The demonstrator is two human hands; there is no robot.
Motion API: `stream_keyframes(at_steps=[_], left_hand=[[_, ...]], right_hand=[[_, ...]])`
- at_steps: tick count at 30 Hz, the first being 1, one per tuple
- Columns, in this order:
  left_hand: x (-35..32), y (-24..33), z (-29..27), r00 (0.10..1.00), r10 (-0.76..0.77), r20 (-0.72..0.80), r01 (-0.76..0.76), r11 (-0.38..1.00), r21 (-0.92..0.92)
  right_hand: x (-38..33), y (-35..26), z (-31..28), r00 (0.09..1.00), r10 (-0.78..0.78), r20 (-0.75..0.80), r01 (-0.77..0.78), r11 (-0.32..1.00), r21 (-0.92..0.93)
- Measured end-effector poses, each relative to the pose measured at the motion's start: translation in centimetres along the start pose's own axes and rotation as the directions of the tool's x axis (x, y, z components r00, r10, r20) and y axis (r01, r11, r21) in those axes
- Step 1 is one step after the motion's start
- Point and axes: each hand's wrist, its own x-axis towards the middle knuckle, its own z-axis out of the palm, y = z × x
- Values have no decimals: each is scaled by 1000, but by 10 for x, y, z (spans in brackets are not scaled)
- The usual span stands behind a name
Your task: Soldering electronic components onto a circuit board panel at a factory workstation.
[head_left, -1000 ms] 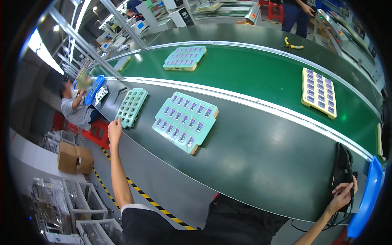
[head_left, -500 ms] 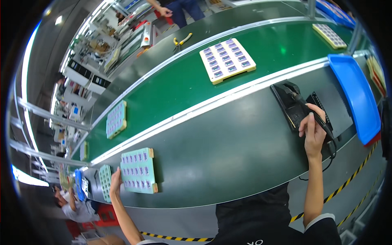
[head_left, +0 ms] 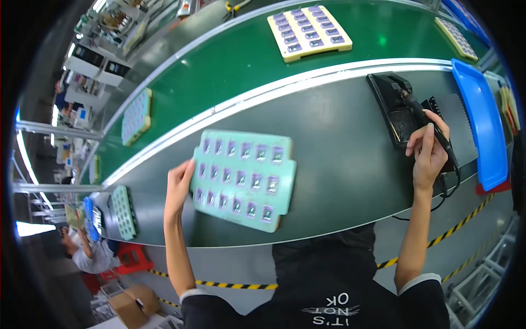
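Observation:
My left hand grips the left edge of a light green tray, thumb on top. Rows of small purple parts with dark metallic centres sit in this tray, which looks tilted over the dark bench top. At the right, my right hand has its fingers closed around the black handle of a soldering iron. The iron's front end rests at a black stand, so its tip is hidden. A black cord loops down from the handle past the wrist.
Beyond a metal rail, a green conveyor belt carries a cream tray and other trays of parts. A blue tray stands at the right end. Another green tray lies at the left, near a seated person.
My left hand has brought the green tray rightward along the bench, closer to the middle. My right hand stays on the soldering iron. The whole view has shifted with my head.

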Motion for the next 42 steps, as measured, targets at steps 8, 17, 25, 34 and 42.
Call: stream_keyframes(at_steps=[8,17,25,34,42], left_hand=[[72,63,77,865,285,412,-319,948,15],[128,123,164,542,451,709,-494,854,-165],[95,115,141,689,708,154,-721,650,239],[-164,86,146,980,-189,-54,159,924,-347],[-144,129,204,922,-383,61,295,593,-749]], right_hand=[[-1,-3,10,1000,-27,8,27,1000,-11],[-2,2,13,997,-83,-5,82,994,-76],[-5,0,18,996,-88,20,89,991,-95],[-3,-2,15,998,-62,-5,62,995,-72],[-1,-2,15,999,-52,4,52,996,-73]])
